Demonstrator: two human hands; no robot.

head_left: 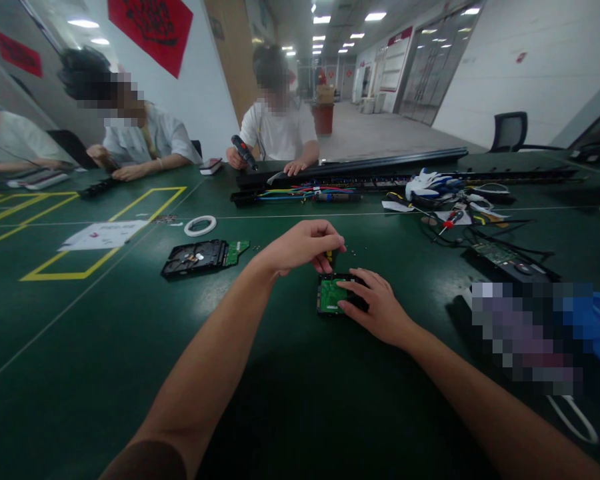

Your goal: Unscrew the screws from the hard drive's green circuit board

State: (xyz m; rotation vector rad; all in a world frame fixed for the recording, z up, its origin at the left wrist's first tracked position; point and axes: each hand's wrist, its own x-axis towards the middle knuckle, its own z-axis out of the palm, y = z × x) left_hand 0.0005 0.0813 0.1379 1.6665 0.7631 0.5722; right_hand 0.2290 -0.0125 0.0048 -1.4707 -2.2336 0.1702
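Note:
A small black hard drive [330,295] with a green circuit board on top lies on the dark green table in front of me. My right hand [377,308] rests on its right side, fingers spread over the board and holding it down. My left hand [305,245] hovers just above the drive's far edge, fingers pinched round a small yellow-handled tool [329,255] that points down at the drive. A few tiny screws [354,251] lie on the table just beyond.
Another opened drive with a loose green board [203,256] lies to the left, a white tape ring [200,225] beyond it. Cables, gloves and a red screwdriver [450,220] clutter the right. Two people sit across the table; one holds a power screwdriver [243,152].

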